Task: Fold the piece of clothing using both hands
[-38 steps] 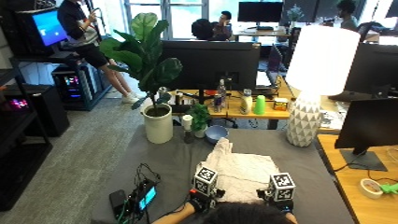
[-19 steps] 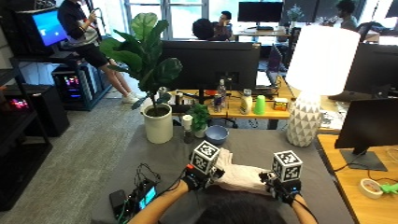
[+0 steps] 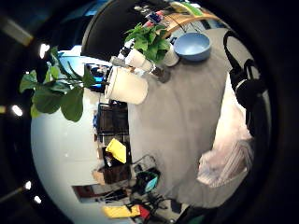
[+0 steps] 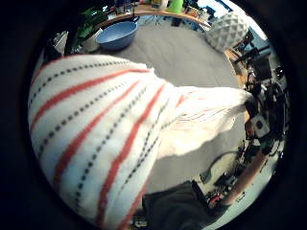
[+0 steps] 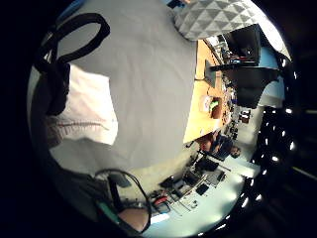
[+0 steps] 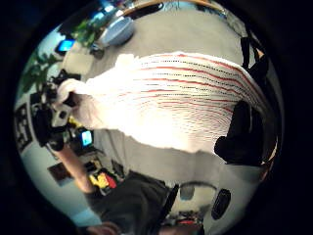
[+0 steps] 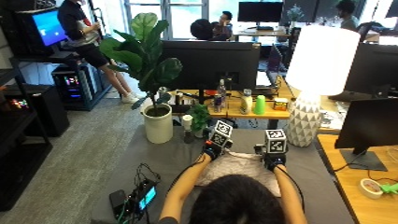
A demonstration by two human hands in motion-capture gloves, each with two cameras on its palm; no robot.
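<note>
A white garment with red stripes (image 7: 239,164) lies on the grey table (image 7: 163,161) in front of the person. My left hand (image 7: 212,149) pinches one of its far corners and my right hand (image 7: 272,161) pinches the other, both lifted above the table. The left thumb side palm view shows the striped cloth (image 4: 105,139) close to the palm and stretching across to the other hand (image 4: 256,122). In the right thumb side palm view the garment (image 6: 176,107) spans out to the other hand (image 6: 58,105). The person's head hides its near part.
A blue bowl (image 4: 116,34) sits on the table beyond the hands, beside a small potted plant (image 7: 199,119). A white pot with a tall plant (image 7: 158,128) stands at the far left, a white lamp base (image 7: 303,122) at the far right. A device with cables (image 7: 133,198) lies near left.
Both hands have moved from the table's near edge away from the person, lifting the garment's edge with them and stretching it between them.
</note>
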